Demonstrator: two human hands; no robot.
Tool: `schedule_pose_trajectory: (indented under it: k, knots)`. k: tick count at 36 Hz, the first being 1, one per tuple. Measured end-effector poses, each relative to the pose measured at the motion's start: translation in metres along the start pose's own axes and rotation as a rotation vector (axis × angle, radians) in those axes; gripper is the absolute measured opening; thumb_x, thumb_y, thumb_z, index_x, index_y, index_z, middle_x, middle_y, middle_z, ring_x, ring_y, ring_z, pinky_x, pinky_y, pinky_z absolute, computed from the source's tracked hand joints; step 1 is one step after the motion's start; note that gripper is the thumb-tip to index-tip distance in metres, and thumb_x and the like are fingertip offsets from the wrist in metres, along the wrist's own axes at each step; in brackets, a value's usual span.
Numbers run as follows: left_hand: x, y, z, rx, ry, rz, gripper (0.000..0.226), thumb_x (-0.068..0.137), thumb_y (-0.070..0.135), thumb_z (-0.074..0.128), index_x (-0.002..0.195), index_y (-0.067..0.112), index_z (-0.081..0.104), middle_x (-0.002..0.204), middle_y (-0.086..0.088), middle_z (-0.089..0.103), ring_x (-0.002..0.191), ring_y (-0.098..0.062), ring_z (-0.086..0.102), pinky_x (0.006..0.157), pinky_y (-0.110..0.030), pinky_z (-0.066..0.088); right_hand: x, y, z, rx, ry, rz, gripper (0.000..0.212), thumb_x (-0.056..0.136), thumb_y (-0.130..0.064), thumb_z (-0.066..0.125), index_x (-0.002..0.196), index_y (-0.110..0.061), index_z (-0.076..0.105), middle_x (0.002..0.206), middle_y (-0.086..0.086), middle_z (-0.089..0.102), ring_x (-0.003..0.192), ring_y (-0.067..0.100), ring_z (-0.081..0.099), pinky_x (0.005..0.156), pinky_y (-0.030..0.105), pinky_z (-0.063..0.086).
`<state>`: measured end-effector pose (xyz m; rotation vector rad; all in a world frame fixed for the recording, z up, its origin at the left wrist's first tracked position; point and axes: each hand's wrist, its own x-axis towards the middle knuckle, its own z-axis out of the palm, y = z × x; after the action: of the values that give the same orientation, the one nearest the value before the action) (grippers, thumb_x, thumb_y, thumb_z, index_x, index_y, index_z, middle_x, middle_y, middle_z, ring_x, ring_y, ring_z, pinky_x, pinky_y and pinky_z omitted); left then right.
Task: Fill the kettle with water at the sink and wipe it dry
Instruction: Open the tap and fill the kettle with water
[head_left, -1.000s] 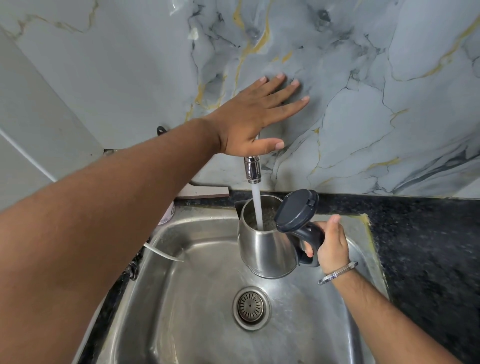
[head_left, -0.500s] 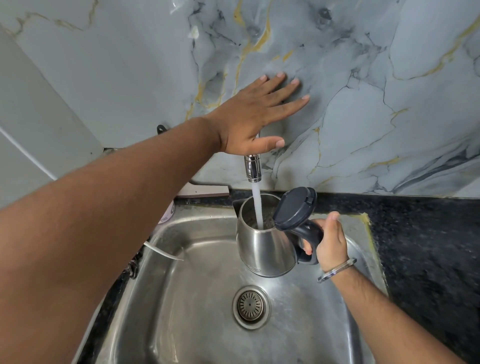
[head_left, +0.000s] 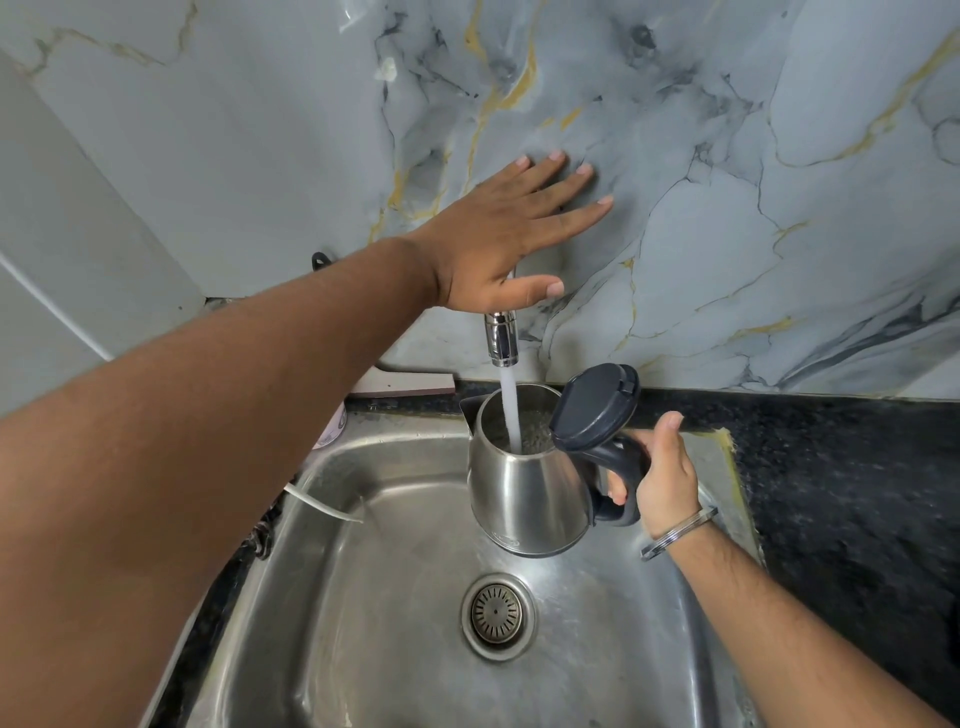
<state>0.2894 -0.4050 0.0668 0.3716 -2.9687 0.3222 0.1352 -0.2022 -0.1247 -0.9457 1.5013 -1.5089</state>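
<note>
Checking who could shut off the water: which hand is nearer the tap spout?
Left. The left hand spreads just above the tap spout; the right hand is lower, holding the kettle handle.

L arm reaches far fwd across the view, left hand (head_left: 501, 244) flat w/ fingers spread, palm facing away, thumb out below. R forearm comes up from lower right, wrist bent slightly; right hand (head_left: 662, 478) is curled closed round the kettle (head_left: 524, 499) handle, thumb sticking up, fingers wrapped under. Hands well apart, L higher than R.
</note>
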Motion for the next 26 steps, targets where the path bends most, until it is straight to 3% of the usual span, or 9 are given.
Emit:
schedule_pose_trajectory:
  k: [5,9,16,21,26]
  knots:
    - [0.0,0.0,0.001,0.002,0.003,0.001,0.08,0.094,0.062,0.024,0.159,0.015,0.019,0.166,-0.021,0.016,0.153,-0.043,0.008,0.124,-0.054,0.008,0.001,0.001,0.0,0.021,0.0,0.041,0.092,0.083,-0.088,0.013,0.048,-0.019,0.064,0.033,0.002,0.046,0.03,0.018,0.043,0.04,0.023,0.042]
    - [0.0,0.0,0.0,0.0,-0.001,-0.003,0.081,0.094,0.062,0.023,0.159,0.016,0.019,0.165,-0.021,0.016,0.153,-0.043,0.008,0.124,-0.054,0.007,0.003,0.004,-0.004,0.043,0.006,0.088,0.1,0.08,-0.09,0.018,0.061,-0.006,0.068,0.033,0.003,0.047,0.029,0.015,0.044,0.039,0.019,0.043]
    - [0.0,0.0,-0.001,-0.001,-0.004,-0.007,0.081,0.093,0.062,0.022,0.16,0.015,0.018,0.166,-0.021,0.015,0.153,-0.043,0.007,0.124,-0.052,0.005,0.004,0.004,-0.01,0.006,-0.04,0.188,0.104,0.072,-0.096,0.026,0.073,-0.003,0.071,0.035,0.009,0.047,0.03,0.02,0.042,0.037,0.024,0.042]
    - [0.0,0.0,0.0,0.004,-0.005,-0.009,0.082,0.093,0.062,0.021,0.16,0.015,0.018,0.166,-0.021,0.014,0.154,-0.042,0.007,0.124,-0.052,0.005,-0.001,0.0,-0.012,-0.082,-0.062,0.172,0.114,0.072,-0.097,0.022,0.063,0.012,0.056,0.034,0.01,0.045,0.029,0.02,0.043,0.038,0.02,0.042]
    - [0.0,0.0,0.0,0.007,-0.006,-0.009,0.082,0.093,0.063,0.02,0.16,0.016,0.017,0.166,-0.02,0.014,0.154,-0.042,0.007,0.124,-0.05,0.004,-0.002,-0.006,-0.01,-0.167,-0.139,0.125,0.108,0.078,-0.092,0.014,0.048,0.005,0.051,0.034,0.015,0.044,0.03,0.022,0.04,0.041,0.025,0.04]
